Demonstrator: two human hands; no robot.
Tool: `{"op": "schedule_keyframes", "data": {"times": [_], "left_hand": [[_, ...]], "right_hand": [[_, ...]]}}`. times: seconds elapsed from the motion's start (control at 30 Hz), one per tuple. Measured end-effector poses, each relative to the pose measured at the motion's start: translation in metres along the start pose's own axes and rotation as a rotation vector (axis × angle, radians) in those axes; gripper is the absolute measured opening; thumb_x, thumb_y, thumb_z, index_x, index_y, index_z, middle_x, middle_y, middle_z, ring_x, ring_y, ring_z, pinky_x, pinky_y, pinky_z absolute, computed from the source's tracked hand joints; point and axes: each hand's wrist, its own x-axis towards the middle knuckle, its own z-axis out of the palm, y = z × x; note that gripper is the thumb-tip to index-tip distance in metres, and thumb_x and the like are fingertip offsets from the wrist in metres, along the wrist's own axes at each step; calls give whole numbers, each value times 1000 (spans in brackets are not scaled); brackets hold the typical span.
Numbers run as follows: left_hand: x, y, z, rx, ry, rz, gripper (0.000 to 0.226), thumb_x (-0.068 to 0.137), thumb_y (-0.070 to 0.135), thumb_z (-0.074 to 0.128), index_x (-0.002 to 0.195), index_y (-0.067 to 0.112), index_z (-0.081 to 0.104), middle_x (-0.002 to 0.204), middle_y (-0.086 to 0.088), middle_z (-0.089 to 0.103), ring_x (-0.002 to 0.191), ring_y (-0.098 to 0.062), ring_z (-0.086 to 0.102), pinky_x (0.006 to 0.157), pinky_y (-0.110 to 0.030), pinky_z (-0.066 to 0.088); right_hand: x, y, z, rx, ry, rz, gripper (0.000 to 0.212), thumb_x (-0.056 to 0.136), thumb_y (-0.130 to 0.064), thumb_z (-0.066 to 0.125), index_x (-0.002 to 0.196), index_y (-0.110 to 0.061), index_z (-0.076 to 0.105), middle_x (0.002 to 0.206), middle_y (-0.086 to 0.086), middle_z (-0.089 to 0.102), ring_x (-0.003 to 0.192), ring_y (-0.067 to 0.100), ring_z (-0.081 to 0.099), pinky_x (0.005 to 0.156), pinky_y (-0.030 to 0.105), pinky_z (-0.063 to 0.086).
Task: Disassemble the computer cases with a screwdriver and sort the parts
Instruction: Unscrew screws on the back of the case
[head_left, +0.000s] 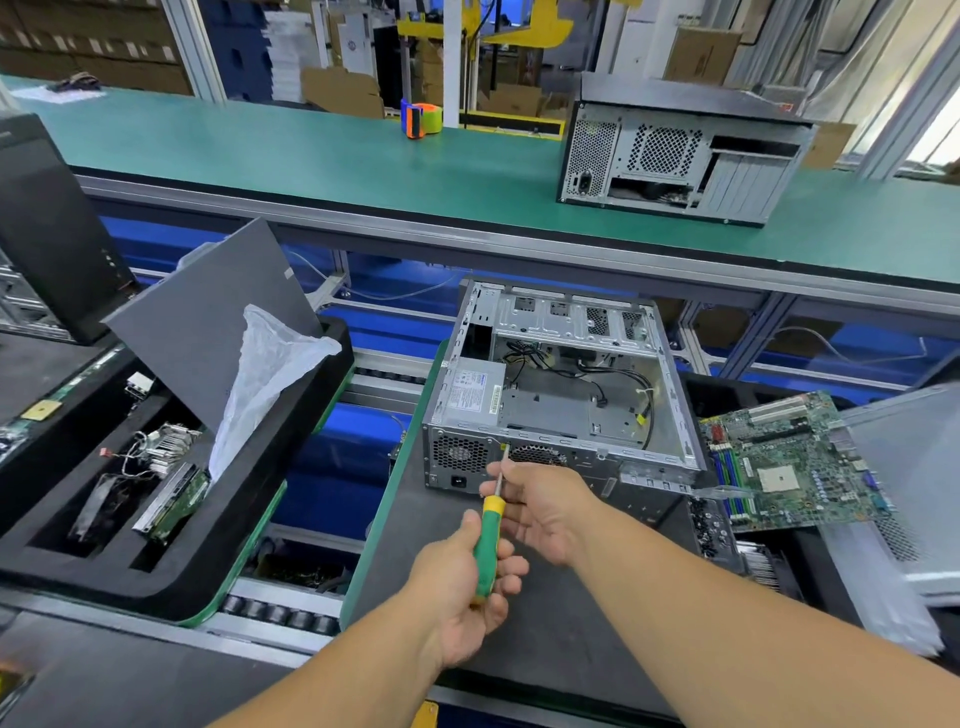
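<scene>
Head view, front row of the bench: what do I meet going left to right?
Black foam tray with pulled parts → screwdriver gripped by the left hand → right hand steadying its shaft → open computer case → motherboard.

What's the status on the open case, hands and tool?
Left hand grips green-and-yellow screwdriver; right hand steadies its shaft. Tip at rear top edge of open grey metal computer case, beside power supply. Nothing blocking.

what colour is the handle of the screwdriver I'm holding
Green with a yellow collar; the screwdriver handle shows in the head view.
</scene>
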Motion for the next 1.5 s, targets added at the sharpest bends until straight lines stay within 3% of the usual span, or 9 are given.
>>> {"op": "schedule_keyframes", "data": {"times": [0.13,0.23,0.37,0.57,0.8,1.0,1.23,1.4,1.5], "left_hand": [[-3,1,4,-27,-76,-52,65,105,60,43,94,4,74,71,-10,62,51,-14,48,36,-19,28],[-5,2,7,-6,-52,-6,56,95,58,65,109,4,69,69,-11,61,51,-16,52,37,-20,35],[-6,-1,8,23,-55,61,42,87,31,83,116,9,61,70,-9,60,53,-16,56,43,-22,48],[-6,-1,6,49,-38,60,22,96,28,74,101,9,65,67,-7,60,51,-14,55,45,-24,49],[-10,1,7,50,-40,15,53,105,49,51,110,1,74,68,-8,58,54,-16,46,47,-23,37],[-6,-1,5,31,-47,53,34,99,41,68,112,10,67,69,-10,61,53,-17,52,49,-27,47],[-1,-4,5,55,-11,80,23,98,29,71,108,9,64,68,-8,63,53,-14,54,48,-27,49],[-1,-5,5,63,9,63,43,106,45,53,101,8,72,70,-6,66,54,-14,52,46,-25,43],[0,-7,5,44,-8,50,52,107,49,48,102,4,76,71,-8,66,54,-15,52,46,-25,43]], "right_hand": [[2,0,-2,16,9,-21,26,105,-30,57,106,-10,73,83,4,77,68,19,67,63,30,54],[4,0,-1,-7,21,-47,23,103,-29,61,101,-10,72,78,4,75,59,17,65,53,26,50],[8,1,1,6,44,-86,15,100,-22,67,96,-7,68,67,7,71,54,17,60,58,28,48],[14,3,3,-51,96,-105,19,92,-25,76,92,-13,62,64,5,67,53,17,56,49,24,42],[11,-1,-1,-1,19,-2,25,103,-33,59,96,-13,72,71,2,73,62,18,62,62,30,49],[13,-3,6,-25,72,-1,16,97,-29,70,96,-12,71,69,2,73,56,15,60,53,23,46],[18,2,10,28,95,-44,16,92,-26,77,95,-13,68,65,3,70,58,16,62,61,29,49],[13,-7,7,59,28,28,24,102,-29,58,110,-12,72,77,1,76,61,14,64,62,28,46],[12,-8,8,40,57,9,20,103,-26,57,105,-12,72,73,-2,75,57,10,63,57,24,47]]}}
